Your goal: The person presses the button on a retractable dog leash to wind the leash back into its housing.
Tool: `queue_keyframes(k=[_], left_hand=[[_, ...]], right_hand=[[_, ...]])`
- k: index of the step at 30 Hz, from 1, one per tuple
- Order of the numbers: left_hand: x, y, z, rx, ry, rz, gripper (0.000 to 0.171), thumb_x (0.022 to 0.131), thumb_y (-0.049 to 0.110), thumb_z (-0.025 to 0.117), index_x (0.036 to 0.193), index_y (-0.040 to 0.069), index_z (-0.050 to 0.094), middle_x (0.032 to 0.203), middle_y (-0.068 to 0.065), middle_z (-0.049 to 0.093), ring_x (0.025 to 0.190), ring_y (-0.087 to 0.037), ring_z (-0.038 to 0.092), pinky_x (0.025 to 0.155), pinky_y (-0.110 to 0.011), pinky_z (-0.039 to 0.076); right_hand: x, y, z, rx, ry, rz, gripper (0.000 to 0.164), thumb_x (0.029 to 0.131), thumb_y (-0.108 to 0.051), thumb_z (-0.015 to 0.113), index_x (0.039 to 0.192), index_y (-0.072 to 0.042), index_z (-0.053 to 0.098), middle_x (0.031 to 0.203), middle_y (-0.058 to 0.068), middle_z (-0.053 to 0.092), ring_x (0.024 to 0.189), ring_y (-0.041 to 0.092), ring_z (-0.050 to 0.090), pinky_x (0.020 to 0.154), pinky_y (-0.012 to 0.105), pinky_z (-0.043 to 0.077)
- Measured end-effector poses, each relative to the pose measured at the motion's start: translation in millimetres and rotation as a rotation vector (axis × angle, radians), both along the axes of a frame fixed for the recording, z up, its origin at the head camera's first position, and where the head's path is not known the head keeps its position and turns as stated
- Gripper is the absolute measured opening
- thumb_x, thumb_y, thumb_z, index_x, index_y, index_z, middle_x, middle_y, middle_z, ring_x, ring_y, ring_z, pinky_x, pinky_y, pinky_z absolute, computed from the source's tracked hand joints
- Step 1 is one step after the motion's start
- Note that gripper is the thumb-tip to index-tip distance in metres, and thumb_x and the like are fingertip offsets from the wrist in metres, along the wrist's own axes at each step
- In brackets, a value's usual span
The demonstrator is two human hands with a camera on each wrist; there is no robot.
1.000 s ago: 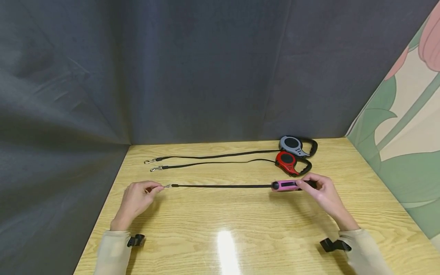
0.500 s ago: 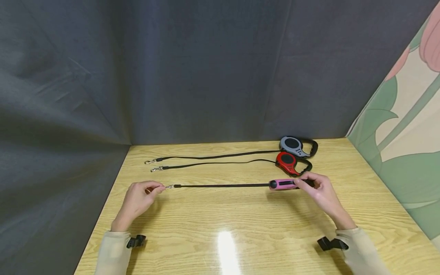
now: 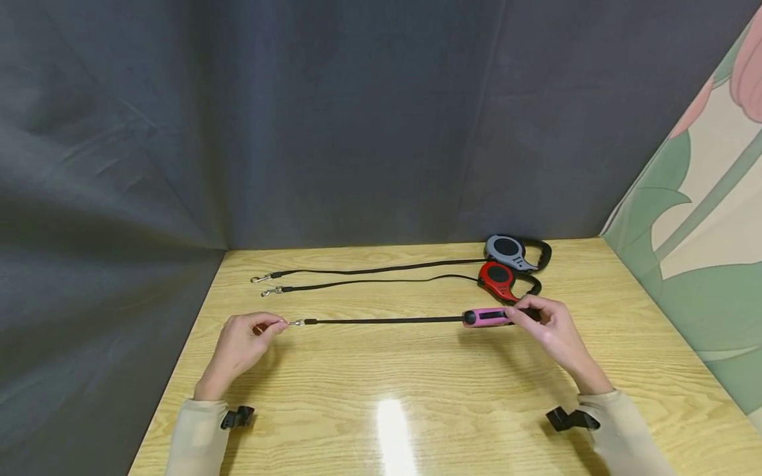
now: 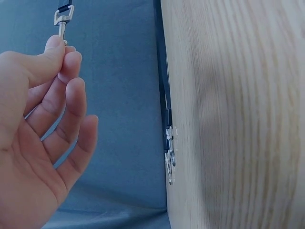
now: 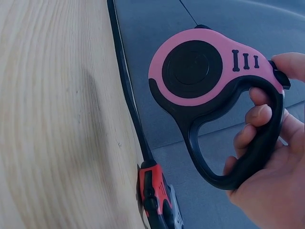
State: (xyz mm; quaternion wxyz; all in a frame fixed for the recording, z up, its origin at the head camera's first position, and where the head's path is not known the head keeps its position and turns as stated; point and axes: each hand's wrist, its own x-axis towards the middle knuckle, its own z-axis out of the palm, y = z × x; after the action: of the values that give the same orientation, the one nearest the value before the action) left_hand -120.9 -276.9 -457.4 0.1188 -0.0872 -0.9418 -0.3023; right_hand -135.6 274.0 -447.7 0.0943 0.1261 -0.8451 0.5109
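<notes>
The pink leash (image 3: 487,317) is gripped in my right hand (image 3: 553,337), raised above the tabletop (image 3: 333,383), its smooth, rounded plastic casing (image 5: 228,69) just left of my fingers (image 5: 259,114). A round black disc (image 5: 192,68) fills the casing's side, and the black handle (image 5: 262,155) makes a closed loop that those fingers wrap, with my thumb on a black button (image 5: 281,78). A flat black strap (image 3: 387,321) runs straight across to my left hand (image 3: 241,347), where thumb and forefinger pinch the shiny metal clip (image 4: 62,29) and the other fingers curve loosely below. Beyond my right fingers lie a red leash (image 3: 497,277) and, farther off, a grey leash (image 3: 506,248); their thin, gently bending straps (image 3: 381,281) end in metal hooks (image 3: 273,291) beyond my left fingers. Pale, fine-grained wood spreads beneath both hands, and dark, creased cloth (image 3: 357,132) hangs well beyond them.
</notes>
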Motion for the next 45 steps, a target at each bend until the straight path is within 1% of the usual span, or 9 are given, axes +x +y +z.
queue_keyframes(k=[6,14,18,22,26,30,33,38,45], left_hand=[[0.5,1.1,0.3,0.008,-0.002,-0.007,0.005,0.096,0.018,0.081,0.098,0.017,0.086,0.094,0.003,0.083,0.077,-0.008,0.068,0.072,-0.027,0.056],[1.0,2.9,-0.9,0.055,0.012,-0.032,0.007,0.097,0.014,0.079,0.100,0.015,0.085,0.094,0.000,0.082,0.078,-0.006,0.069,0.072,-0.025,0.056],[1.2,4.7,-0.4,0.069,-0.011,-0.034,0.007,0.098,0.014,0.079,0.101,0.015,0.085,0.095,0.000,0.082,0.079,-0.007,0.068,0.073,-0.025,0.056],[1.4,5.9,0.1,0.099,-0.037,-0.045,0.007,0.098,0.015,0.079,0.101,0.018,0.085,0.094,0.003,0.081,0.079,-0.005,0.067,0.074,-0.025,0.057],[1.1,6.9,-0.8,0.165,-0.019,-0.094,0.008,0.097,0.012,0.079,0.099,0.018,0.085,0.092,0.003,0.081,0.078,-0.003,0.067,0.074,-0.025,0.058],[0.7,7.7,-2.3,0.234,0.010,-0.139,0.004,0.094,0.009,0.082,0.096,0.012,0.084,0.088,0.001,0.080,0.076,-0.003,0.068,0.072,-0.024,0.058],[0.4,8.3,-3.0,0.261,0.009,-0.155,0.002,0.092,0.010,0.083,0.094,0.011,0.084,0.086,0.002,0.080,0.075,-0.004,0.067,0.071,-0.023,0.058],[0.6,8.9,-2.0,0.267,0.001,-0.177,0.006,0.092,0.009,0.083,0.092,0.014,0.083,0.083,0.006,0.077,0.073,-0.005,0.066,0.072,-0.024,0.058],[0.5,11.5,-4.6,0.223,-0.010,-0.214,0.004,0.092,0.007,0.082,0.091,0.012,0.083,0.080,0.009,0.074,0.071,-0.004,0.063,0.071,-0.026,0.056]], right_hand=[[0.4,-1.1,-0.3,-0.003,-0.002,0.005,0.011,0.099,-0.008,0.073,0.088,-0.010,0.073,0.078,-0.009,0.062,0.071,0.013,0.049,0.065,0.032,0.038],[0.1,-2.8,-1.7,0.016,0.007,0.009,0.010,0.099,-0.009,0.073,0.089,-0.011,0.073,0.080,-0.011,0.063,0.070,0.011,0.050,0.065,0.030,0.039],[-0.8,-4.6,-3.4,0.020,0.010,0.015,0.009,0.098,-0.008,0.073,0.089,-0.011,0.072,0.081,-0.012,0.064,0.072,0.010,0.051,0.066,0.029,0.040],[-1.8,-6.9,-4.3,0.006,0.011,0.032,0.009,0.098,-0.006,0.073,0.089,-0.010,0.072,0.083,-0.013,0.066,0.074,0.009,0.052,0.067,0.028,0.041],[-2.2,-9.9,-4.4,-0.002,0.011,0.045,0.010,0.098,-0.006,0.073,0.089,-0.009,0.072,0.084,-0.014,0.067,0.076,0.008,0.053,0.068,0.028,0.042],[-2.4,-13.0,-4.9,0.000,0.013,0.053,0.009,0.097,-0.005,0.073,0.089,-0.009,0.073,0.083,-0.015,0.067,0.076,0.008,0.053,0.069,0.027,0.042],[-3.3,-13.5,-6.4,0.004,0.014,0.060,0.010,0.097,-0.004,0.073,0.088,-0.010,0.072,0.082,-0.014,0.066,0.075,0.009,0.053,0.068,0.027,0.042],[-5.2,-13.7,-6.7,0.018,0.018,0.065,0.012,0.097,-0.005,0.072,0.087,-0.011,0.072,0.081,-0.012,0.067,0.074,0.009,0.053,0.068,0.028,0.042],[-4.5,-15.6,-6.6,0.029,0.012,0.070,0.013,0.097,-0.005,0.073,0.086,-0.012,0.071,0.080,-0.011,0.066,0.074,0.009,0.052,0.068,0.028,0.041]])
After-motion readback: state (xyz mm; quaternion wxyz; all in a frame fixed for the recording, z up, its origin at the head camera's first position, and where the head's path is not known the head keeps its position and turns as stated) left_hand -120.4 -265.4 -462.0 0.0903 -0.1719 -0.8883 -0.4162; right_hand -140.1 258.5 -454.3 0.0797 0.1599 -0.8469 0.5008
